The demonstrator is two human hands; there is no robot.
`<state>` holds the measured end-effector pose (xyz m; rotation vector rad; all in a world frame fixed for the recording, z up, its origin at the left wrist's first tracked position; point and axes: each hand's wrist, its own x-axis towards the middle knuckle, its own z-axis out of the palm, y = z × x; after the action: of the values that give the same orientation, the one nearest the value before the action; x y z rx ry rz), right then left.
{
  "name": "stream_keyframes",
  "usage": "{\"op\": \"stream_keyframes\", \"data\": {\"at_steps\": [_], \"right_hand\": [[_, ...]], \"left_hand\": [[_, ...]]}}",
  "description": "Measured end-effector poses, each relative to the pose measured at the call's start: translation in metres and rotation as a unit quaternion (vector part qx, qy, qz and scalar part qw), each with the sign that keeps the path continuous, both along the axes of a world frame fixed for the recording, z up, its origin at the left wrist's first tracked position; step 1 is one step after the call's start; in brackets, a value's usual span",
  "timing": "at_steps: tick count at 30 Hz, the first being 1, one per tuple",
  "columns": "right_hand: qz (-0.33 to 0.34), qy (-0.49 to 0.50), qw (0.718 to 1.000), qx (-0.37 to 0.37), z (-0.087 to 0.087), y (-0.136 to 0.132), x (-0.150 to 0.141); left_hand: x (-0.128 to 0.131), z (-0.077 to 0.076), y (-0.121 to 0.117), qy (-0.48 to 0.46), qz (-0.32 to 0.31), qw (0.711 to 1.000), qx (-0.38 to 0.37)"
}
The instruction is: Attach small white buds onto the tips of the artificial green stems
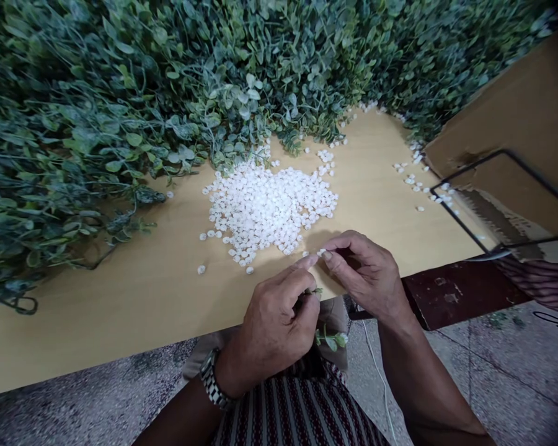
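My left hand (283, 310) is closed around a thin green artificial sprig (330, 339), whose small leaves hang out below the fingers. Between the thumb and forefinger of my right hand (365, 272) is a small white disc (322, 252), pinched right beside my left fingertips. Both hands are over the table's near edge. Just beyond them lies a heap of small white discs (265, 204), with a few loose ones around it. How the sprig sits inside my left fist is hidden.
A thick mass of artificial green foliage (167, 93) covers the table's far side and left. At the right stand a cardboard box (516, 105) and a black wire frame (534, 167), with scattered discs beside them. The tan tabletop (121, 310) ends close to my body.
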<state>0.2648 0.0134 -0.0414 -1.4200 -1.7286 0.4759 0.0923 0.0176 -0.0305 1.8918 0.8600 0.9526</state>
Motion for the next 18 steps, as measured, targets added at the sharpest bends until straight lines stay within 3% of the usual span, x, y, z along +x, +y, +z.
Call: {"op": "stream_keyframes", "data": {"at_steps": [8,14,18], "right_hand": [[0.014,0.094,0.995,-0.031,-0.0009,0.0013,-0.0011],[0.019,0.040,0.999,-0.005,0.0026,0.0045,-0.0040],[0.040,0.062,0.997,-0.018,0.0012,0.0037,-0.0055]], "left_hand": [[0.0019,0.0006,0.0044,0.016,0.014,0.999,-0.025],[0.0004,-0.0006,0.0040,0.001,0.008,1.000,-0.024],[0.0015,-0.0009,0.0049,-0.011,0.011,1.000,-0.027]]}}
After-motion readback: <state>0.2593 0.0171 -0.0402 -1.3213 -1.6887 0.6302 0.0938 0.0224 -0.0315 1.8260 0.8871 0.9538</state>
